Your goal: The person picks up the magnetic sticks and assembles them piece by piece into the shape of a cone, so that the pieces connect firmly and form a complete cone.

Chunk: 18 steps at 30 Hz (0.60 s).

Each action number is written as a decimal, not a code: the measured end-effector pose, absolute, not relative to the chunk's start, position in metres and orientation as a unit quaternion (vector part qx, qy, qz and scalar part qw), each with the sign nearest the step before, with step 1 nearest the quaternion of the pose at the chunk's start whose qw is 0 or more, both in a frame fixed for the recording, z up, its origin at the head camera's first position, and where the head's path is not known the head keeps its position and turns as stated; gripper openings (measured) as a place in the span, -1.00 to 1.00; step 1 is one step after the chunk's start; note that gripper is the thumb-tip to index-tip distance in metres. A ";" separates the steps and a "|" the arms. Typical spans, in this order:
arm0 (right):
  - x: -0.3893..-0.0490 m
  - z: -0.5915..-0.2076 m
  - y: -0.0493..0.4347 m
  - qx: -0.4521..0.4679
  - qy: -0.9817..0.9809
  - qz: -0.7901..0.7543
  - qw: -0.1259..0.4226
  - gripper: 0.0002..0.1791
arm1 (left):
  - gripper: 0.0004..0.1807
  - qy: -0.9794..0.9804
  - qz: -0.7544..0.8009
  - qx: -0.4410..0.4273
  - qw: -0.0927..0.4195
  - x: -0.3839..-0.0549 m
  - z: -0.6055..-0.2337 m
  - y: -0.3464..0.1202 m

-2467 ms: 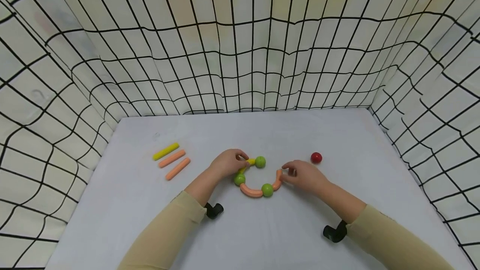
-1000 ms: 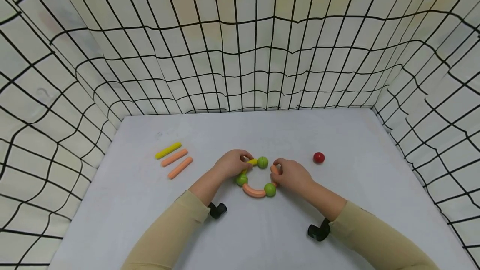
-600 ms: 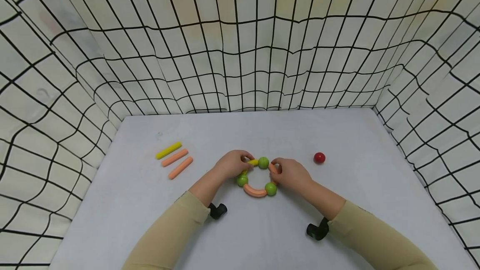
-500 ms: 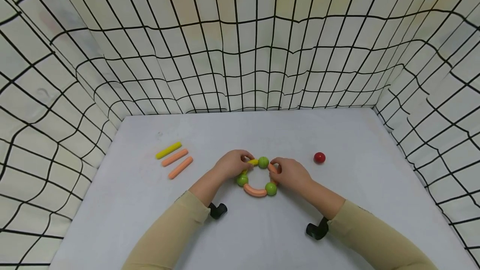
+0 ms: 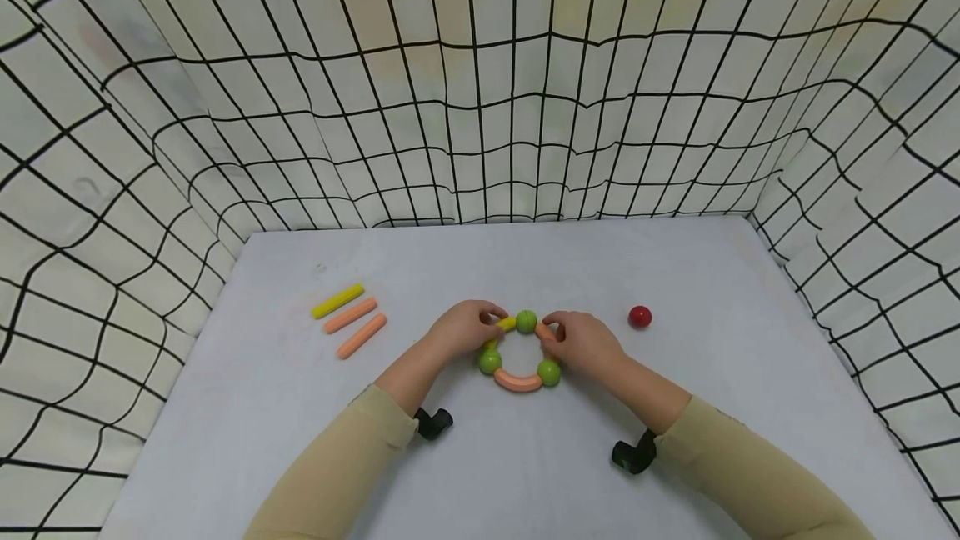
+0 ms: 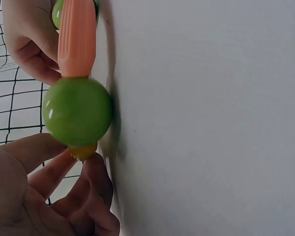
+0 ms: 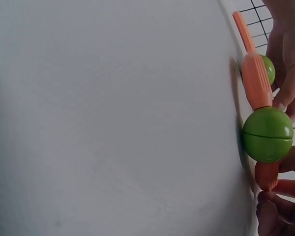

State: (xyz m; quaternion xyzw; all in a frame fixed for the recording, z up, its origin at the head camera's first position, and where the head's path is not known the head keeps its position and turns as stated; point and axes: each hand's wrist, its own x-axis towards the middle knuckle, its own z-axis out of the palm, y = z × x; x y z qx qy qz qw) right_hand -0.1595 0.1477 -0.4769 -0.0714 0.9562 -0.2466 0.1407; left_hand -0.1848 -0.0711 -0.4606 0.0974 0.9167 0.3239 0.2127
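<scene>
My left hand (image 5: 467, 327) is pinching a yellow curved piece (image 5: 507, 324), and my right hand (image 5: 588, 344) is pinching an orange curved piece (image 5: 546, 332) opposite. With three green balls (image 5: 549, 372) and a nearer orange curve (image 5: 518, 382), they are forming a ring (image 5: 490, 362) between my hands, around the middle of the white table (image 5: 525, 469). A red ball (image 5: 640, 317) is resting to the right, while a yellow stick (image 5: 337, 301) and two orange sticks (image 5: 350, 315) are lying to the left
</scene>
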 end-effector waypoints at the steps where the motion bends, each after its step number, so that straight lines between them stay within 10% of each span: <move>1: -0.160 -0.476 0.147 -0.072 0.956 -0.247 0.142 -0.56 | -0.68 0.915 0.327 0.097 0.214 -0.184 -0.461 -0.073; 18: -0.172 -0.479 0.148 -0.096 0.933 -0.305 0.166 -0.62 | -0.60 0.879 0.399 0.082 0.247 -0.178 -0.465 -0.090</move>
